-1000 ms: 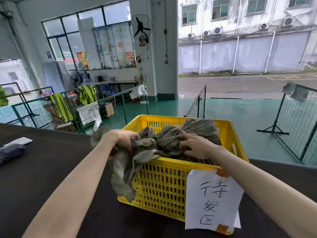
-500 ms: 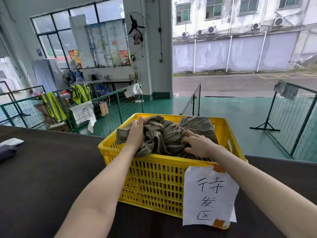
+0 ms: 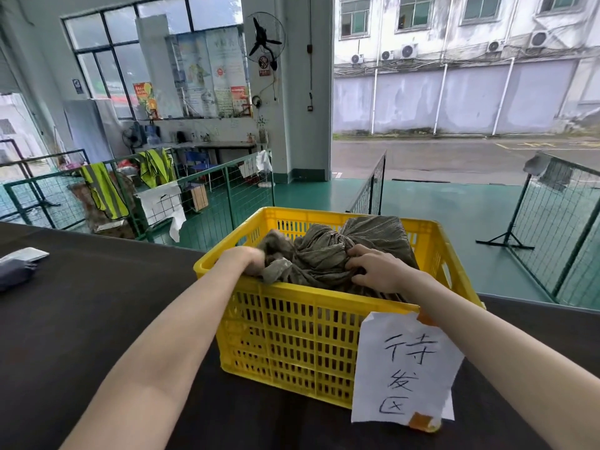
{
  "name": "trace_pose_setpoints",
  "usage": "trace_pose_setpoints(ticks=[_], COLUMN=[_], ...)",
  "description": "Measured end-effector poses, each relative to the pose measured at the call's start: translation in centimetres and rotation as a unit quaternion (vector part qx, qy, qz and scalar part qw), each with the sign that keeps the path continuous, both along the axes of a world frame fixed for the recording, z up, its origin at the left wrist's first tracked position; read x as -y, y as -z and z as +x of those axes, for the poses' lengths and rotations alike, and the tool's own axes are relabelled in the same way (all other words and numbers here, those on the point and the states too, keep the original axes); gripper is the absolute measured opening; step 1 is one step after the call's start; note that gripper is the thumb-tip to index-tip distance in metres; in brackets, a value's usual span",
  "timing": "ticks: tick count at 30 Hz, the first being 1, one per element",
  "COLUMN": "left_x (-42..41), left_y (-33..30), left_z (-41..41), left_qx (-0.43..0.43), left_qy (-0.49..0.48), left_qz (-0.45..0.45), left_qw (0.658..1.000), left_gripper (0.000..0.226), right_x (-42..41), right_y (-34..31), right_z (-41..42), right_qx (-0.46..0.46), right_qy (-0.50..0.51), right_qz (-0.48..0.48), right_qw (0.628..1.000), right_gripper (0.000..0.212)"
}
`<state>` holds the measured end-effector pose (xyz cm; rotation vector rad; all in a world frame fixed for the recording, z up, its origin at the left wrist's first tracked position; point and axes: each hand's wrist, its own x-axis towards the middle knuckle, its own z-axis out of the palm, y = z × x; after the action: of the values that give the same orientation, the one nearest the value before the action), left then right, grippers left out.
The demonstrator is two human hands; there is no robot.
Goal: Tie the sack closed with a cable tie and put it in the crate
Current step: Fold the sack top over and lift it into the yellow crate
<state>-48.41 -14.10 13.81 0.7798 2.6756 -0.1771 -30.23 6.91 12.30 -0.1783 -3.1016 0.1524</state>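
Loose flap now tucked inside the crate (image 3: 292, 336): soft, limp sack (image 3: 328, 254) sits in it, left hand (image 3: 251, 259) and right hand (image 3: 378, 271) both closed on cloth; grip gathered neck.

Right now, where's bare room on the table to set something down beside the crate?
Open: the dark table left of the yellow crate, between the left hand and the folded grey items at the far-left edge. A narrower strip lies right of the crate behind the paper label. Crowded: inside the crate, where the sack and right hand fill it.
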Motion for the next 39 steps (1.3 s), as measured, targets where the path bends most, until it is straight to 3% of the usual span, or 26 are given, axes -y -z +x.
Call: trace_pose_setpoints(ticks=[3, 4, 6, 8, 10, 14, 17, 18, 23, 27, 29, 33, 36, 39], left_x=[0.1, 0.4, 1.4, 2.2, 2.3, 1.4, 0.3, 0.0, -1.2, -1.5, -1.2, -1.2, -1.4, -1.5], left_y=[-1.4, -2.1, -3.0, -3.2, -2.5, -0.7, 0.7, 1.0, 0.9, 1.1, 1.1, 1.5, 1.7, 1.7], left_z=[1.8, 2.5, 3.7, 4.7, 4.2, 2.6, 2.2, 2.2, 3.0, 3.3, 2.9, 1.9, 1.9, 2.5], left_qx=[-0.103, -0.084, 0.031, 0.098, 0.078, 0.041, 0.001, -0.014, -0.186, -0.369, -0.361, -0.260, -0.180, -0.173], left_qy=[0.041, 0.058, 0.097, 0.139, 0.152, 0.102, 0.023, 0.006, 0.054, 0.215, 0.240, 0.242, 0.156, 0.074], left_qz=[0.156, 0.228, 0.316, 0.241, 0.137, 0.162, 0.191, 0.179, 0.028, -0.020, 0.014, 0.064, 0.100, 0.056], left_qw=[0.982, 0.968, 0.943, 0.956, 0.976, 0.981, 0.981, 0.984, 0.981, 0.904, 0.901, 0.933, 0.966, 0.980], left_gripper=[0.022, 0.023, 0.025, 0.037, 0.040, 0.030, 0.079, 0.084, 0.030, 0.026, 0.037, 0.050, 0.053, 0.048], right_x=[-0.6, -0.8, -1.2, -1.4, -1.4, -1.1, -1.2, -1.3, -2.2, -2.5, -2.6, -2.7, -2.6, -2.4], right_y=[-0.3, -0.5, -0.7, -0.9, -1.0, -1.2, -1.3, -1.3, -0.9, -0.7, -0.6, -0.4, -0.3, -0.2], right_z=[0.1, 0.2, 0.4, 0.4, 0.4, 0.5, 0.8, 0.9, 1.1, 1.2, 1.2, 1.3, 1.3, 1.2], right_qx=[0.009, 0.010, 0.017, 0.022, 0.022, 0.020, 0.025, 0.024, 0.032, 0.028, 0.030, 0.028, 0.023, 0.020], right_qy=[-0.013, -0.018, -0.029, -0.038, -0.040, -0.043, -0.044, -0.044, -0.043, -0.044, -0.042, -0.039, -0.037, -0.036], right_qz=[-0.016, -0.023, -0.035, -0.036, -0.039, -0.049, -0.057, -0.061, -0.088, -0.113, -0.117, -0.116, -0.115, -0.115], right_qw=[1.000, 1.000, 0.999, 0.998, 0.998, 0.998, 0.997, 0.997, 0.995, 0.992, 0.992, 0.992, 0.992, 0.993], right_gripper=[0.041, 0.040, 0.040, 0.040, 0.040, 0.038, 0.037, 0.037, 0.036, 0.036, 0.036, 0.037, 0.037, 0.037])
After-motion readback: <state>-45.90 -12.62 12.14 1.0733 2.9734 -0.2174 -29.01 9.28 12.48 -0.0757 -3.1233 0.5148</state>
